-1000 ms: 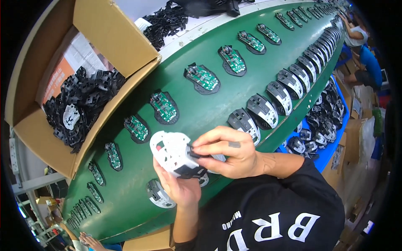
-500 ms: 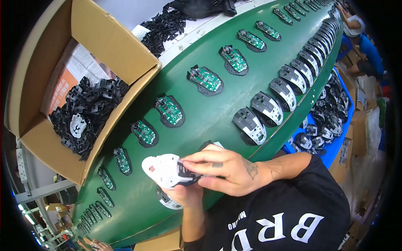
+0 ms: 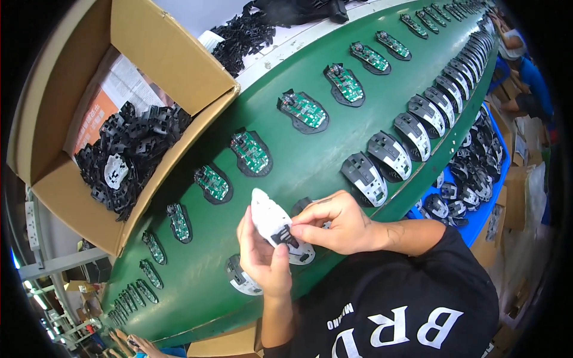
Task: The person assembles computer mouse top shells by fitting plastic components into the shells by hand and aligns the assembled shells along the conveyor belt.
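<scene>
A white mouse top shell (image 3: 270, 216) with a black clip-like part (image 3: 286, 236) at its lower end is held up over the green belt. My left hand (image 3: 262, 262) cups the shell from its left side and below, thumb at the near end. The fingers of my right hand (image 3: 339, 225) are pinched against the black part at the shell's right edge. Just left of my left hand a grey-and-white mouse (image 3: 243, 279) lies on the belt. Behind my hands another mouse (image 3: 302, 255) is partly hidden.
Along the green belt (image 3: 286, 167) runs a row of mouse bases with green circuit boards (image 3: 250, 153). A row of grey-and-white mice (image 3: 365, 179) lines its near edge. A cardboard box (image 3: 173, 53) of black parts stands left; a blue bin (image 3: 482, 219) of mouse shells is at right.
The shell has turned more upright, its white tip swinging up and away. My right fingers have shifted from lying over the black part to pinching at its edge. The view has shifted slightly.
</scene>
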Demonstrator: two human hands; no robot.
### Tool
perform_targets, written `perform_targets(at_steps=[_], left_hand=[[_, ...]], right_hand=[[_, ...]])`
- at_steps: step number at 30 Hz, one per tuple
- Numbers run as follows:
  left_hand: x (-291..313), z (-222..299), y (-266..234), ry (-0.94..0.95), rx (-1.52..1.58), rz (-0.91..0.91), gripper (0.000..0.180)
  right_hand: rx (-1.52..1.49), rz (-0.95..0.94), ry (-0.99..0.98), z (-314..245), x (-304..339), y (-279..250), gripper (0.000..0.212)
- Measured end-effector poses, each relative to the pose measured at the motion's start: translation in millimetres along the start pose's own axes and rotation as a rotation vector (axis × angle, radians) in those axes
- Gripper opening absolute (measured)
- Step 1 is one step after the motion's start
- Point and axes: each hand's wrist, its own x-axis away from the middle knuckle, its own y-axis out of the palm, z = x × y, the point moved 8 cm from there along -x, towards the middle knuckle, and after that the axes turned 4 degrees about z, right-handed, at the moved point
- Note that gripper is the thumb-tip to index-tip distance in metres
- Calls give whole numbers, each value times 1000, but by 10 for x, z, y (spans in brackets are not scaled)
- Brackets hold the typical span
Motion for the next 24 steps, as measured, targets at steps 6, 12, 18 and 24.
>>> perform_targets(at_steps=[6,12,18,24], left_hand=[[-31,89,54,20,-156,-81,59],[-13,78,-38,-29,-145,-30,60],[63,293,-47,190,-365,59,60],[25,265,-134,33,-277,-121,68]], right_hand=[[52,5,-69,-51,-25,-1,12],[79,-16,-71,21,-21,48,11],[110,-38,-132,42,-50,108,7],[139,-50,-228,91,63,216,11]])
